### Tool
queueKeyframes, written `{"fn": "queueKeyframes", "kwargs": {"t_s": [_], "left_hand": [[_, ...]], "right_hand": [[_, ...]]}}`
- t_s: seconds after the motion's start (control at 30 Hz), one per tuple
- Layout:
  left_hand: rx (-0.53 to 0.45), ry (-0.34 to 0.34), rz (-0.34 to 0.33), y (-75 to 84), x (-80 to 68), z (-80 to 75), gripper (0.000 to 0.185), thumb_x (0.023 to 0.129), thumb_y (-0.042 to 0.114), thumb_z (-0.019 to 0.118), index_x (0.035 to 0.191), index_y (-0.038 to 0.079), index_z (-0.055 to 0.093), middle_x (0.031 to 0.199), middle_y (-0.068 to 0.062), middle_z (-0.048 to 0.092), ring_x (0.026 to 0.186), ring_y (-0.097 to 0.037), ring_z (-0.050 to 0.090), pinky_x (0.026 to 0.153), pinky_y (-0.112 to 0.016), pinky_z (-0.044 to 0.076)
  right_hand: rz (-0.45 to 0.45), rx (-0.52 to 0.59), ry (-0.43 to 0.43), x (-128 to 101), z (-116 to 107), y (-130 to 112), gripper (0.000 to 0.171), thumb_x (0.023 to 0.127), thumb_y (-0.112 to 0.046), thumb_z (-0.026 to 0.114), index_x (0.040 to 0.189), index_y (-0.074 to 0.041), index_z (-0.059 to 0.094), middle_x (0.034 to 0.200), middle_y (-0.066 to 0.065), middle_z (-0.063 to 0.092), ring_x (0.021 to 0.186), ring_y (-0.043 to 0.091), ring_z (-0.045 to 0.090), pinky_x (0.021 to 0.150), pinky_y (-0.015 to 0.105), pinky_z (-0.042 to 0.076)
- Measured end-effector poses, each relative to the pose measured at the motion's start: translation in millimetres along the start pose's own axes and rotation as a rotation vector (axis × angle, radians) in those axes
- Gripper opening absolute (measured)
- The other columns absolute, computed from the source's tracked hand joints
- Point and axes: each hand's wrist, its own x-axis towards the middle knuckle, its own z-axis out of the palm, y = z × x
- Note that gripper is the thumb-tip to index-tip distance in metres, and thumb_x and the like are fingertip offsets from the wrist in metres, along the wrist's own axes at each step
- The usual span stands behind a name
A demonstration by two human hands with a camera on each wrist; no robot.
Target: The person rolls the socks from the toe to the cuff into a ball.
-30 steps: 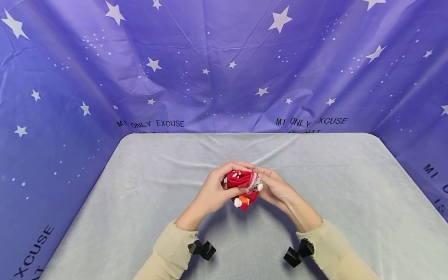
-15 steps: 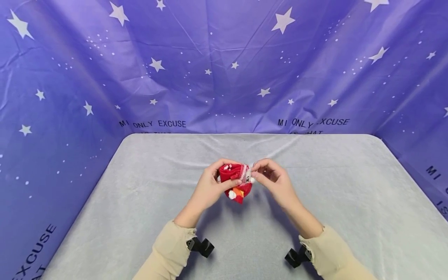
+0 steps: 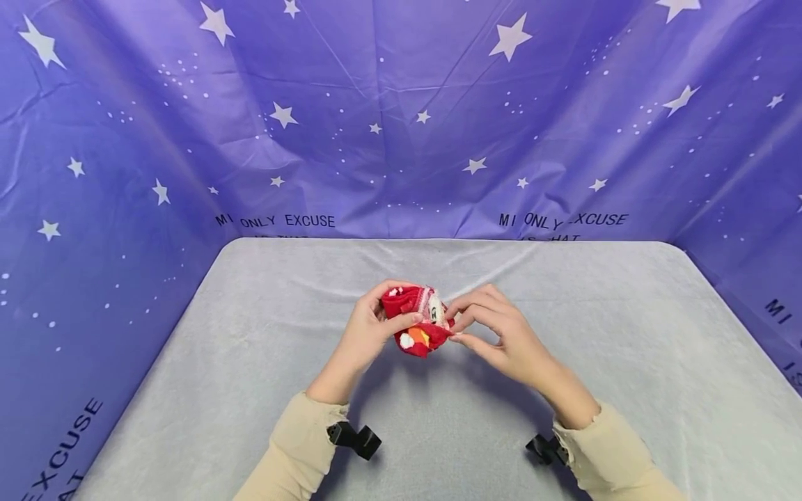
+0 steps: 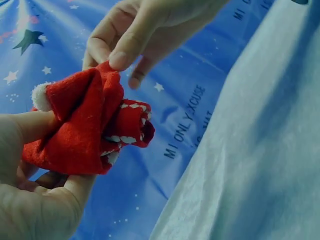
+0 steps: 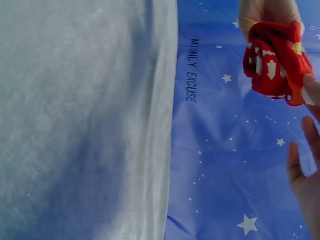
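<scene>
There was one small red fabric bundle with white and orange patches [image 3: 416, 321], one grey cloth-covered table [image 3: 250, 348], two hands, two black wrist-mounted clips [image 3: 354, 440], and one purple star-printed backdrop [image 3: 401, 118].

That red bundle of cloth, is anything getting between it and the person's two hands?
Nothing visible does. The left hand grips the red cloth bundle directly, fingers curled round it, and the right hand pinches its edge with thumb and fingertip. The bundle is held up above the grey table cover.
</scene>
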Motion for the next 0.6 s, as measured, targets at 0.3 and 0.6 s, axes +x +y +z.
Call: {"fn": "queueKeyframes", "kwargs": {"t_s": [0.3, 0.6], "left_hand": [[-0.287, 0.046, -0.079, 8.8, 0.3, 3.6, 0.041, 0.087, -0.010, 0.063, 0.126, -0.002, 0.056, 0.104, 0.002, 0.067, 0.090, -0.011, 0.067, 0.073, -0.025, 0.060], [-0.607, 0.144, -0.187, 18.4, -1.5, 25.1, 0.038, 0.095, -0.008, 0.051, 0.131, 0.003, 0.047, 0.120, -0.005, 0.057, 0.102, -0.015, 0.063, 0.084, -0.027, 0.060]], "right_hand": [[0.081, 0.060, -0.072, -4.8, -6.2, -0.2, 0.021, 0.085, 0.005, 0.070, 0.095, -0.014, 0.067, 0.101, -0.001, 0.070, 0.101, 0.013, 0.062, 0.094, 0.023, 0.048], [0.138, 0.209, 0.057, -8.3, 8.5, -1.9, 0.028, 0.080, 0.016, 0.069, 0.098, -0.005, 0.061, 0.103, 0.008, 0.066, 0.103, 0.009, 0.061, 0.095, 0.018, 0.050]]}}
